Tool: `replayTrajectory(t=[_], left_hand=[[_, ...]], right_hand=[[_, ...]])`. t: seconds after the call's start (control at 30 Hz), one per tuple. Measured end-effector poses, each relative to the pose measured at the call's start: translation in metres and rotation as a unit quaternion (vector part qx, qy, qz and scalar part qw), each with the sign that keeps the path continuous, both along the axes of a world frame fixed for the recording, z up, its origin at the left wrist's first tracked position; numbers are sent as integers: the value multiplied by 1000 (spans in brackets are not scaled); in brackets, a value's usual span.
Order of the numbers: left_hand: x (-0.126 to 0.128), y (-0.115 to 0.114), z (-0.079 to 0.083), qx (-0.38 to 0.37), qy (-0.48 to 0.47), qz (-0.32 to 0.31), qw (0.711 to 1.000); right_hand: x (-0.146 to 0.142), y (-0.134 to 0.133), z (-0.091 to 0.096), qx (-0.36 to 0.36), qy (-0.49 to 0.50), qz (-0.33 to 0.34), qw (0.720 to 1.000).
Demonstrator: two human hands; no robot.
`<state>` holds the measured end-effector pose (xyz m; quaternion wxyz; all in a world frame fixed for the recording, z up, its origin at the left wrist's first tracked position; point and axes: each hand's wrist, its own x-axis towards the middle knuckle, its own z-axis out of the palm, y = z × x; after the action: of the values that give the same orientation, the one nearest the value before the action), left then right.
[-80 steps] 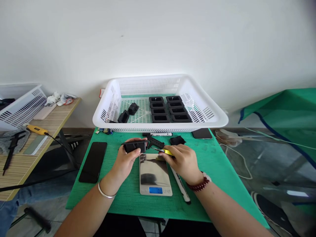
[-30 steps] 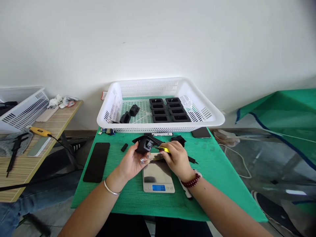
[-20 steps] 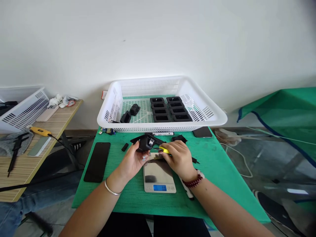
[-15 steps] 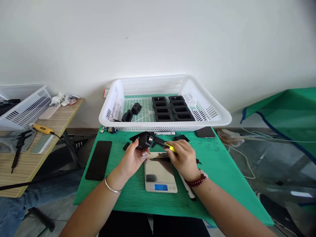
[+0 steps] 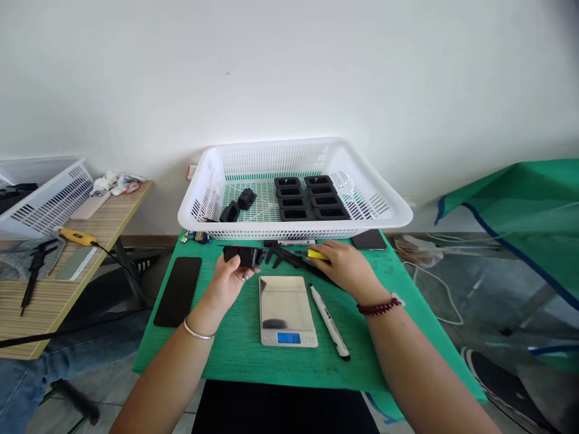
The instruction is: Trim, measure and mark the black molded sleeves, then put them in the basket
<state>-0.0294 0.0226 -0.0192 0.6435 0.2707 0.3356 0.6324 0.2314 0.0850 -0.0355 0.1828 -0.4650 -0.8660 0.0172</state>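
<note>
My left hand [image 5: 228,279] is closed around a hollow black plastic part [image 5: 243,257], held above the cloth left of the scale. Over the right side of the table, my right hand [image 5: 346,265] grips a yellow-handled tool [image 5: 318,254]; its working end is hard to make out. Just beside those fingers lies a black caliper [image 5: 289,258], its jaws toward the left. Between my forearms sits a digital scale [image 5: 286,304] with a bare steel plate and a lit blue display. A white marker [image 5: 330,322] rests to the right of it.
Behind stands a white basket [image 5: 296,227] with rows of black rectangular parts [image 5: 293,203]. A black phone [image 5: 178,292] lies at left, another dark phone [image 5: 368,239] at back right. A second table [image 5: 85,280] at left holds a yellow corded tool [image 5: 78,236] and another caliper.
My hands have moved apart: the left went left and turned the black part, the right went right with the yellow tool. The caliper and marker now show more fully.
</note>
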Motion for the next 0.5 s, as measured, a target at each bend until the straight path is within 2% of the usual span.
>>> replayTrajectory(t=[0.17,0.3,0.5], left_hand=[[-1,2,-8,12,26,4,1000],[-3,4,-11,13,7,25,1000],[-2,6,-7,13,1,-24,1000]], right_hand=[[9,3,-2,-37,-33,-69,996],[22,6,-2,-48,-26,-86,995],[41,-8,2,-37,-68,-205,976]])
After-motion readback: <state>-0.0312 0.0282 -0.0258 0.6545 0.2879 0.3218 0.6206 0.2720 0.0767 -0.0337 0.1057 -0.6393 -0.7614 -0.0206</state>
